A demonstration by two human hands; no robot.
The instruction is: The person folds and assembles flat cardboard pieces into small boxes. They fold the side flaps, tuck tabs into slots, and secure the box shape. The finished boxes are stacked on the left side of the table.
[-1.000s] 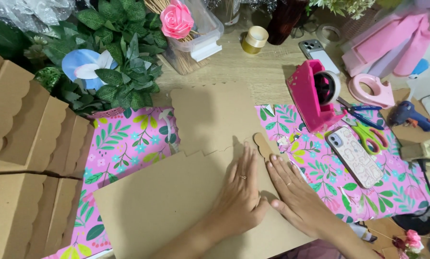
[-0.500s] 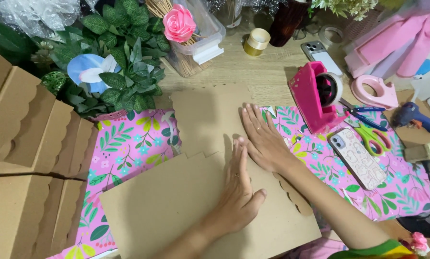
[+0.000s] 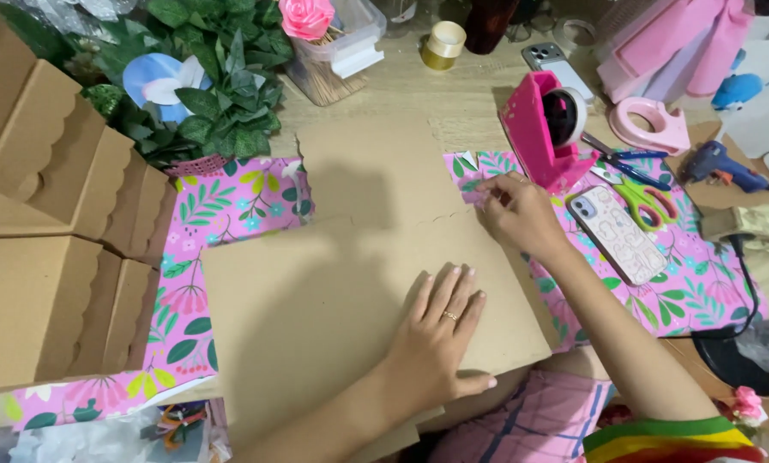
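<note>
Step in hand: you look to be folding up a flat kraft cardboard box blank (image 3: pixel 350 283); your left hand pins it while your right works its far right edge.
Left hand (image 3: pixel 440 330): spread flat, palm down, fingers together and pointing away from you, pressing the near-right part of the blank; a ring shows on one finger.
Right hand (image 3: pixel 513 210): fingers curled and pinching at the blank's right edge, just beside the pink tape dispenser (image 3: pixel 545 129); what exactly sits between the fingertips you cannot tell from here.
Next move, as a judgement: keep the left palm's weight on so the sheet does not slide on the floral paper, and lift or crease the pinched edge along its score line without tearing it.
Where the blank is: lying flat at the middle of the desk (image 3: pixel 453 94), on top of the pink floral wrapping paper (image 3: pixel 230 214), its near edge hanging toward your lap.
How the blank looks: plain brown, matte, one large panel near you and a smaller panel beyond it, with a wavy scalloped cut along the step between them.
Around it: finished scalloped cardboard boxes (image 3: pixel 50 240) stacked at the left, a phone in a patterned case (image 3: pixel 618 233) and green-handled scissors (image 3: pixel 642 193) at the right, a blue glue gun (image 3: pixel 723 165) further right.
</note>
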